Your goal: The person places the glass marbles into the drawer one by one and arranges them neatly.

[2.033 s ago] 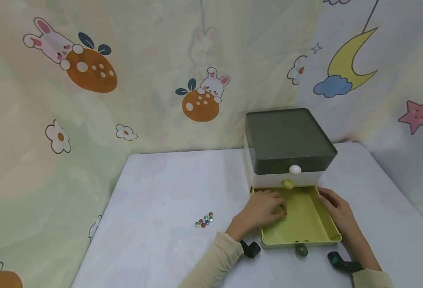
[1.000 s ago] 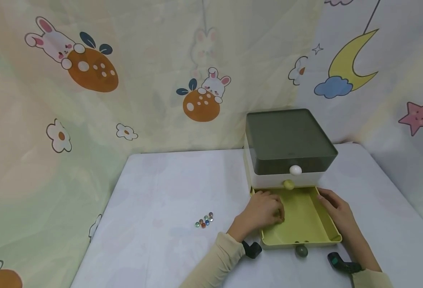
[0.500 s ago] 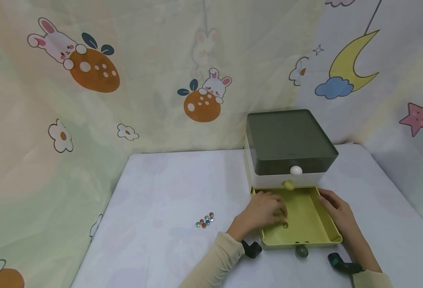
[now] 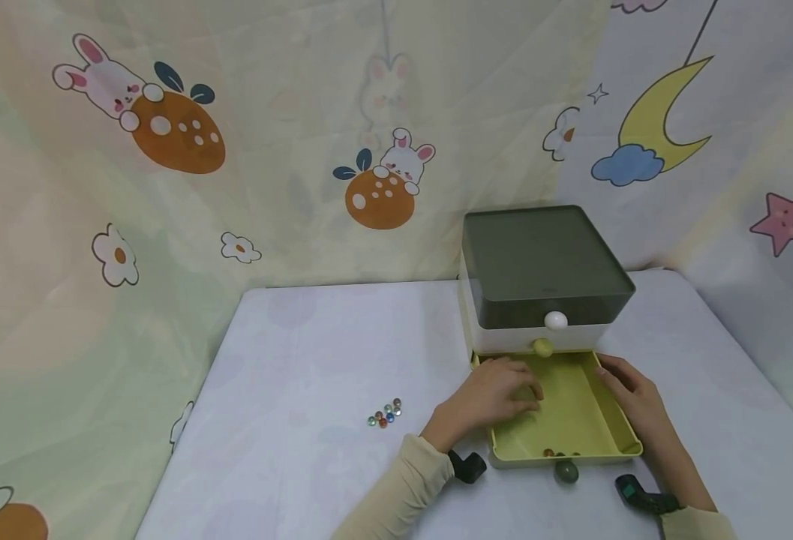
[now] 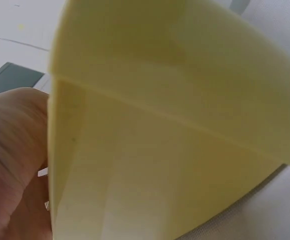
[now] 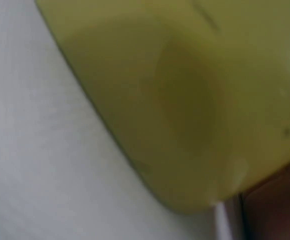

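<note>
A yellow-green drawer (image 4: 572, 420) is pulled out from the bottom of a small drawer box (image 4: 545, 262). My left hand (image 4: 494, 394) reaches over the drawer's left side, fingers bent loosely above its floor and no marble visible between them. An orange-brown marble (image 4: 548, 452) lies inside against the front wall, beside small dark spots. My right hand (image 4: 632, 394) holds the drawer's right side near the back, thumb at the rim and fingers outside. The left wrist view shows part of my left hand (image 5: 12, 160) beside the drawer wall (image 5: 150, 115); the fingertips are hidden there.
Several coloured glass marbles (image 4: 384, 416) lie in a cluster on the white-covered table (image 4: 301, 352), left of the drawer. The box has a white knob (image 4: 555, 320) and a yellow-green knob (image 4: 542, 347) above the pulled-out drawer; a dark green knob (image 4: 566, 472) sticks out at its front.
The orange-brown marble has left my left fingers and rolled across the drawer floor to the front wall. The left fingers have loosened; my right hand stays at the drawer's side.
</note>
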